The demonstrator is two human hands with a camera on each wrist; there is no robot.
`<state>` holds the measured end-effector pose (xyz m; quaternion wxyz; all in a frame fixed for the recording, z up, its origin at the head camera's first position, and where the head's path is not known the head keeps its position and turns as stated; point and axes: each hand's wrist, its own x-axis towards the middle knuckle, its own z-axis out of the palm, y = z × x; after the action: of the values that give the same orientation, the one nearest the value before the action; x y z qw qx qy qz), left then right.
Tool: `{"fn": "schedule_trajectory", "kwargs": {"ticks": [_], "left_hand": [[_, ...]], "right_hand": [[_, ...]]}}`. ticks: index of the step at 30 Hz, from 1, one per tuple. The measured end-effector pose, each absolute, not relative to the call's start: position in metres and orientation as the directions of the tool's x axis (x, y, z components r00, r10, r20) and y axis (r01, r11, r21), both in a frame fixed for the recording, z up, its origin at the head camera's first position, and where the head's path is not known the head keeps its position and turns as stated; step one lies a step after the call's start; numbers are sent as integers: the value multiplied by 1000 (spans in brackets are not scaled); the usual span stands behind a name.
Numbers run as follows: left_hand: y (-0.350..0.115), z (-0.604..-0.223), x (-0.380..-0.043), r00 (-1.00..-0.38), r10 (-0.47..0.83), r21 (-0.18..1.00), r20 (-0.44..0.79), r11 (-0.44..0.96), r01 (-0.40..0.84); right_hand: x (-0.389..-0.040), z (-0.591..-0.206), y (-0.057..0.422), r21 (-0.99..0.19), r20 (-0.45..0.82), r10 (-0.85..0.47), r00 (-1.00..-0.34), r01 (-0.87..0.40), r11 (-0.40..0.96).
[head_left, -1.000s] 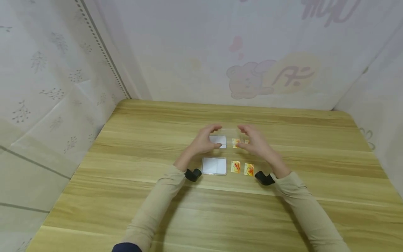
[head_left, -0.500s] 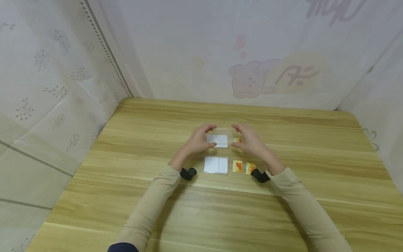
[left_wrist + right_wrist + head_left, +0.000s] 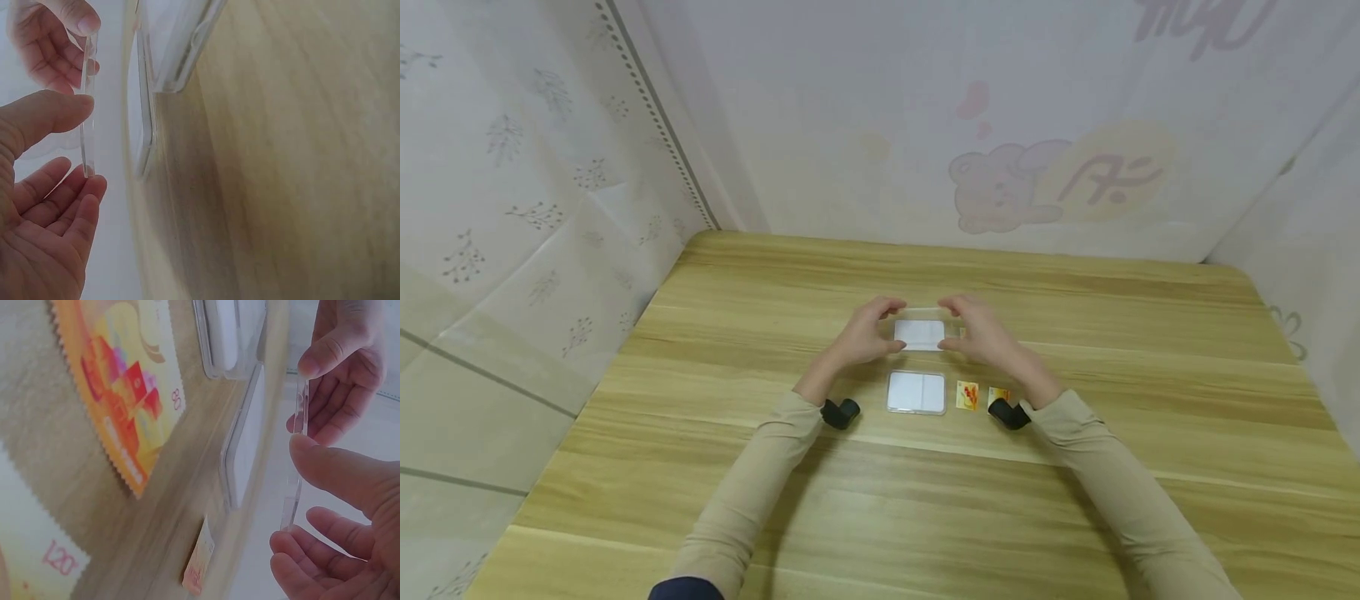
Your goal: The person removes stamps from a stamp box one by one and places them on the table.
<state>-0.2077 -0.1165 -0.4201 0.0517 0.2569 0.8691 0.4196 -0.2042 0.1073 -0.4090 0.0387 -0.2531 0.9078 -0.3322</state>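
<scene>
A thin, clear plastic lid [image 3: 89, 134] is held level above the far case. My left hand [image 3: 865, 336] pinches its left end between thumb and fingertips. The opposite end is pinched by my right hand [image 3: 983, 337], thumb on the near edge and fingers on the far one. Below the lid lies a shallow case with a white insert [image 3: 919, 334], apart from it in both wrist views. Closer to me sits a second clear case [image 3: 916, 392], also with a white insert. A postage stamp [image 3: 199, 559] lies right of the far case, mostly hidden by my right hand in the head view.
Two orange-and-yellow stamps lie right of the near case: one marked 80 [image 3: 128, 394] and another marked 120 [image 3: 37, 550]. Black wrist cameras [image 3: 841, 414] hang low near the wooden tabletop [image 3: 910, 517]. Patterned white curtains [image 3: 850, 125] stand behind and beside the table.
Both hands have moved left with the clear lid, from between the far case and its stamps to over the case. The right hand now covers more of the far stamps.
</scene>
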Motion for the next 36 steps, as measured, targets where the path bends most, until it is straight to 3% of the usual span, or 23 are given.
{"fn": "schedule_trajectory", "kwargs": {"ticks": [36], "left_hand": [[-117,-431,-213,-871,491,688,10,629,362]], "right_hand": [[-212,-421,99,-599,-1,-528,-849,-423,680]]}}
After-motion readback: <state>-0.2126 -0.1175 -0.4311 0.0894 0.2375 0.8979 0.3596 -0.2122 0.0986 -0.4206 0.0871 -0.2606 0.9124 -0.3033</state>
